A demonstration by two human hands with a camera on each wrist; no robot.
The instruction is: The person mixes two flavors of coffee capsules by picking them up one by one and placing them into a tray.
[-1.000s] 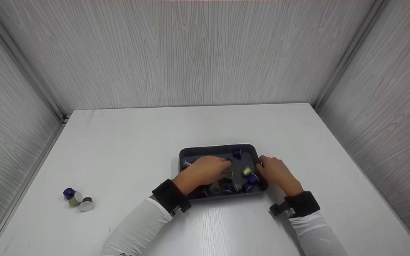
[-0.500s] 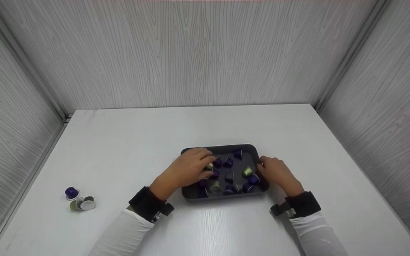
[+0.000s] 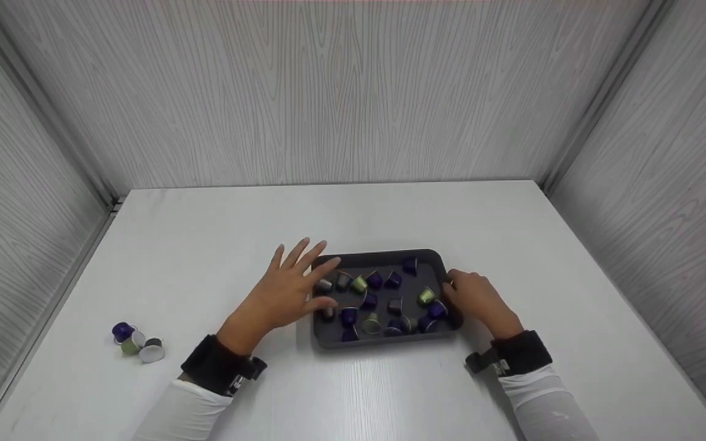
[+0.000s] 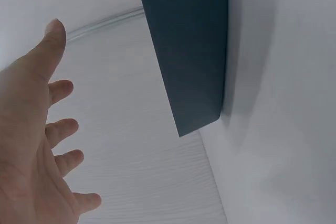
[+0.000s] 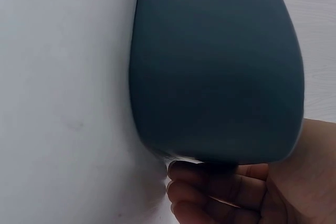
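Note:
A dark grey rectangular tray (image 3: 365, 343) holds several coffee capsules, among them purple ones (image 3: 349, 316), green ones (image 3: 360, 284) and grey ones (image 3: 344, 280). Over the tray's left rim, my left hand (image 3: 270, 297) hovers with its fingers spread and nothing in them. The left wrist view shows that hand (image 4: 31, 129) apart from the tray's outer wall (image 4: 189, 51). My right hand (image 3: 478, 300) grips the right side of the tray, thumb at the rim. Its curled fingers lie against the outside wall (image 5: 215, 77) in the right wrist view.
On the left of the white table (image 3: 218, 233) lies a small group of capsules: a purple one (image 3: 122, 331), a green one (image 3: 132, 344) and a grey one (image 3: 152, 350). Wood-grain panels (image 3: 328, 92) stand at the back and on both sides.
My left hand has drawn back leftward from inside the tray, and its fingers have spread, uncovering capsules on the tray's left side. The right hand stays at the tray's right side.

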